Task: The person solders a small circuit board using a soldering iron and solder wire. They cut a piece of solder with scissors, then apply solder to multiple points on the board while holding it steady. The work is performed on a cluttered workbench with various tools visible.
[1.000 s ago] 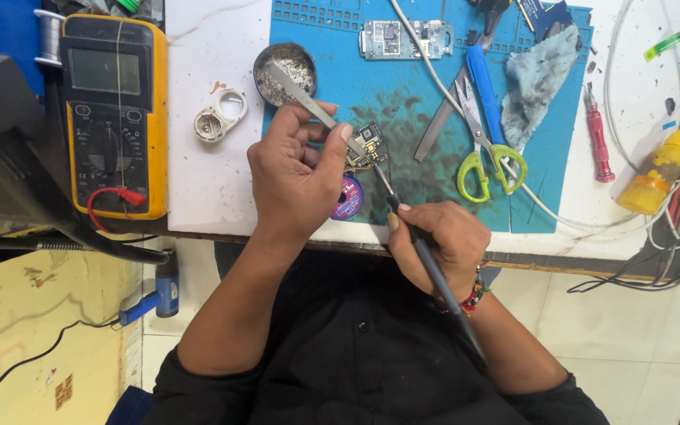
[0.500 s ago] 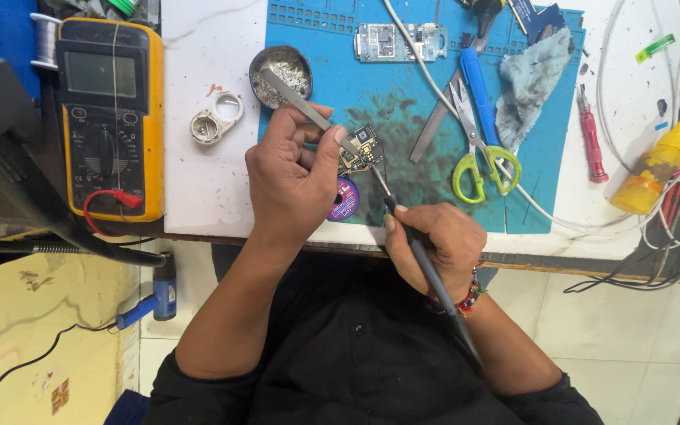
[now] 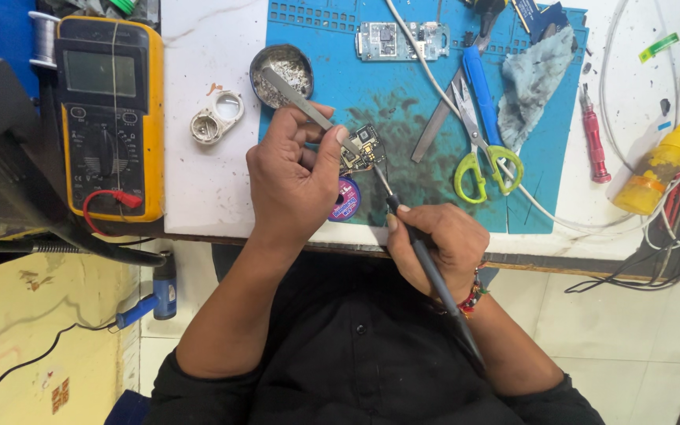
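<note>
- Little has shifted since the earlier pictures: both hands sit almost where they were, with the soldering iron's tip a touch closer in against the small circuit board.
- Nearest, the right hand (image 3: 434, 244) is closed in a pen grip round the soldering iron (image 3: 423, 260), its tip pointing up-left to the board's edge.
- Just beyond, the left hand (image 3: 297, 177) is closed round a pair of tweezers (image 3: 301, 102), thumb and fingers also pinching the small circuit board (image 3: 362, 148), held just above the blue mat (image 3: 419, 102) near the desk (image 3: 206, 189) front edge.
- I judge the board light, stiff and fragile, its parts easily knocked; best held by its bare edges, as now. The iron is best held on its handle only.
- One small purple-faced reel (image 3: 345, 198) lies under the hands.
- Farther out: one yellow multimeter (image 3: 112, 118) at left, one white ring-shaped part (image 3: 216, 116), one round tin (image 3: 281, 72) of grey bits.
- Farthest: one second circuit board (image 3: 401, 39), one pair of green-handled scissors (image 3: 482, 149), one blue-handled tool (image 3: 478, 79), one grey cloth (image 3: 533, 79), one red screwdriver (image 3: 594, 142), one yellow bottle (image 3: 655, 173).
</note>
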